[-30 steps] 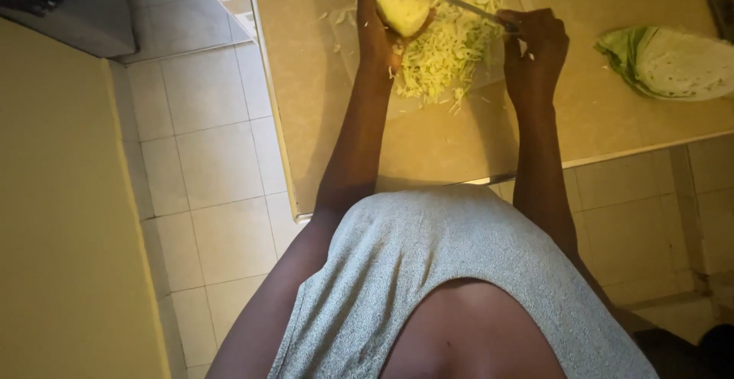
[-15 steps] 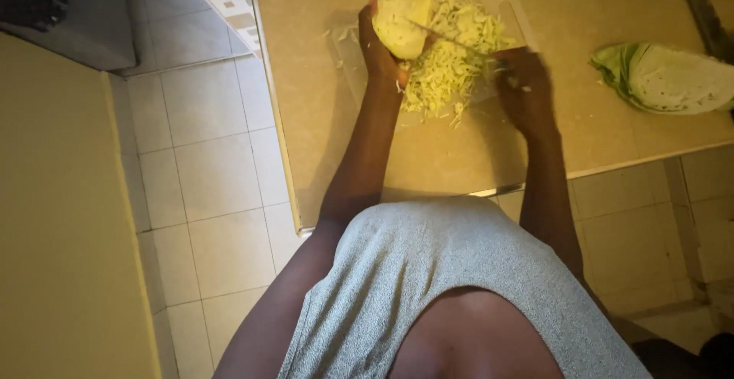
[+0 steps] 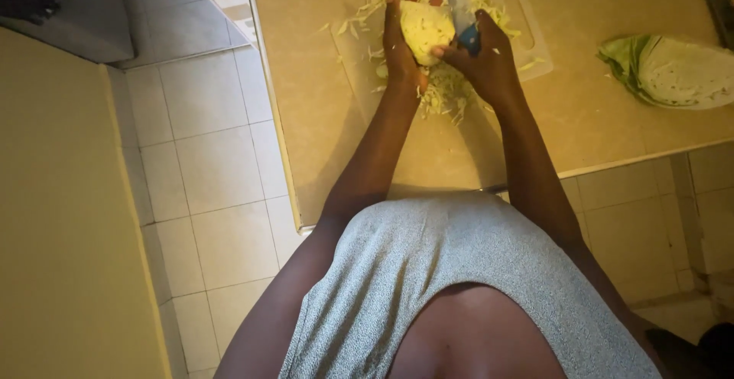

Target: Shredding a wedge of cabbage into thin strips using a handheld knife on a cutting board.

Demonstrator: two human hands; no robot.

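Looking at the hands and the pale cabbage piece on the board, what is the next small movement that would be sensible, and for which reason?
Probably bring the grey-bladed knife with the blue handle down through the pale yellow cabbage wedge for another thin slice. The left hand steadies the wedge on the translucent plastic cutting board, the right hand grips the handle beside it, and shredded pale cabbage lies around.

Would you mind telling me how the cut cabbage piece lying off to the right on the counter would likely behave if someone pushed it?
The cabbage piece seems to rest on its rounded side, so it would probably rock. Its loose green outer leaf looks floppy and may peel away. It appears dense, likely heavy for its size.
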